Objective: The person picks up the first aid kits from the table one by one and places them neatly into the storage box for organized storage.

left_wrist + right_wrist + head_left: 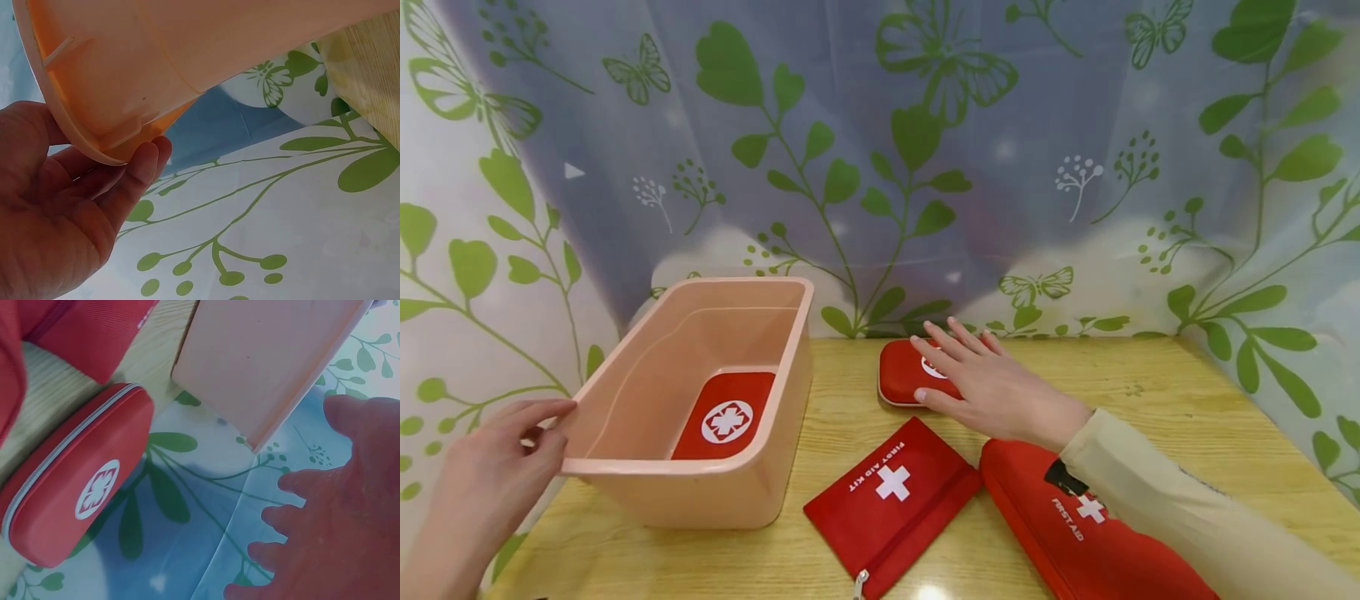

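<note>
A pink plastic bin (700, 467) stands at the left of the table, with a red case (700, 429) bearing a white cross emblem flat on its bottom. My left hand (493, 475) pinches the bin's near left rim; the left wrist view shows thumb and fingers (69, 194) at the rim's corner. My right hand (981, 379), fingers spread and holding nothing, hovers over a small red zippered case (898, 375) by the curtain. In the right wrist view that hand (337, 519) is apart from the case (75, 481).
A flat red first aid pouch (887, 500) lies in front of the small case. Right of it, partly under my right sleeve, is a larger red first aid bag (1037, 508). A leaf-patterned curtain (865, 167) hangs along the table's back edge.
</note>
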The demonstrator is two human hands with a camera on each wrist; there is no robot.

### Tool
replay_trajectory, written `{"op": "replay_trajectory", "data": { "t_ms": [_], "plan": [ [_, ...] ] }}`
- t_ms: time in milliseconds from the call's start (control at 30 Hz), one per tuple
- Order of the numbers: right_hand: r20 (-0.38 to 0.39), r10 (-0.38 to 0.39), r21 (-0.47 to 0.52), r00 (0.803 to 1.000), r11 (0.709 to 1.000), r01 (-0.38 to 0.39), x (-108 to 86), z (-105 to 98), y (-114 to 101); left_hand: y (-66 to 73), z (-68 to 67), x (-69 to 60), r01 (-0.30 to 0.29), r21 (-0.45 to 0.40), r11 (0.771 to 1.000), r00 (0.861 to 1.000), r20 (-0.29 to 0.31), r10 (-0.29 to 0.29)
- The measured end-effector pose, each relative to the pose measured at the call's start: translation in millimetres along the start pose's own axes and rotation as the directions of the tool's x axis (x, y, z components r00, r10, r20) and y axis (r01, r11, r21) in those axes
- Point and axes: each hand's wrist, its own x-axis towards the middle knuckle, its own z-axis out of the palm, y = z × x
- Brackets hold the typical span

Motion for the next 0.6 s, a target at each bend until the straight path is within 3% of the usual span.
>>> {"op": "replay_trajectory", "data": {
  "t_ms": [367,600],
  "plan": [
    [0.000,0.026,0.020,1.000,0.999,-0.026,-25.0,1,20,0.4,-1.0,0.6,0.019,0.018,1.000,0.999,0.030,-0.019],
    [0.009,0.057,0.019,0.998,0.998,-0.057,-42.0,3,28,-0.1,-0.8,0.6,0.009,0.017,1.000,1.000,0.019,-0.010]
  ]
}}
